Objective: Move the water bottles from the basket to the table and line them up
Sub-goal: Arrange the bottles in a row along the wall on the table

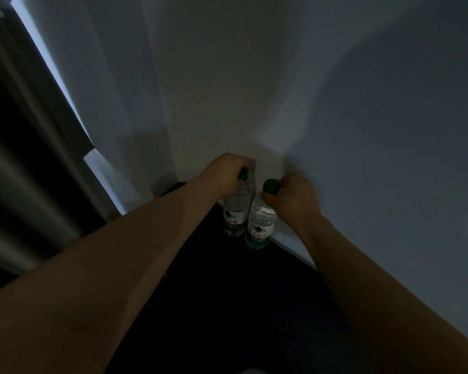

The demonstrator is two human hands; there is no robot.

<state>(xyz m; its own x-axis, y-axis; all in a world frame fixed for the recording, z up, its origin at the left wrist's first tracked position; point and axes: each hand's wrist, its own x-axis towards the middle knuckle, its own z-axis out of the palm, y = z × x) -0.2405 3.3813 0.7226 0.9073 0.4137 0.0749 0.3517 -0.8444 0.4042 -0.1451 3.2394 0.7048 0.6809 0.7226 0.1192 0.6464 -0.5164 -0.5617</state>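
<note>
dim room, seen from above and behind two outstretched bare forearms. left hand clenched round the neck of the left bottle, fingers curled over the top, only a sliver of its green cap showing under the knuckles. right hand clenched likewise on the right bottle, thumb and fingers pinching just below a second green cap, that one fully in sight. both bottles clear plastic, upright or close to it, side by side and touching or nearly so, the right one a little nearer the camera. on each, a white label with a dark peak, red characters and a green band beneath.

bottles placed in the corner, above a dark surface at the foot of a pale wall. contact between the bottle bases and that surface: impossible to tell in this light. nature of the surface, table or otherwise, equally unclear.

to the left, a heavy dark curtain in long folds, with a bright strip of light along its edge. soft shadows of the arms across the wall behind the hands.
</note>
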